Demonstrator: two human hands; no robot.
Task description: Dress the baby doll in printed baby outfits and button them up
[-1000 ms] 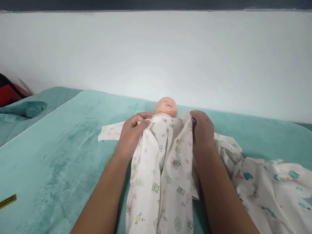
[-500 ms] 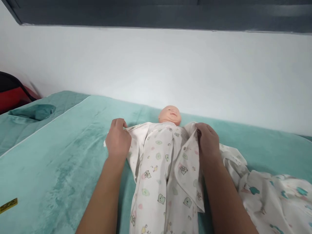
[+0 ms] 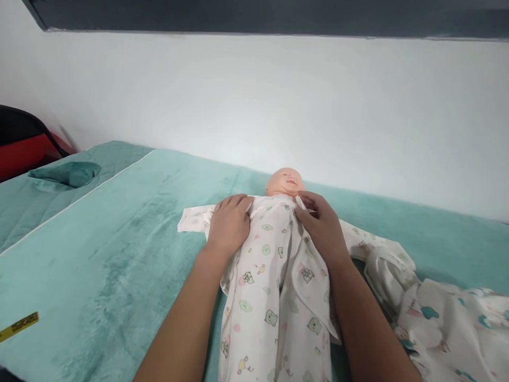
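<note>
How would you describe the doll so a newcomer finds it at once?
On the teal bedding, look toward the white wall. The doll lies between the left hand and the right hand, its body under white printed clothing. Its bare pink head sets it apart from the crumpled cloth at right.

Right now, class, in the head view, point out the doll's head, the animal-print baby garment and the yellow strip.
Doll's head (image 3: 283,182): head view, on its side.
Animal-print baby garment (image 3: 260,289): head view, on its front.
Yellow strip (image 3: 19,326): head view, mid-length of its visible part.
</note>
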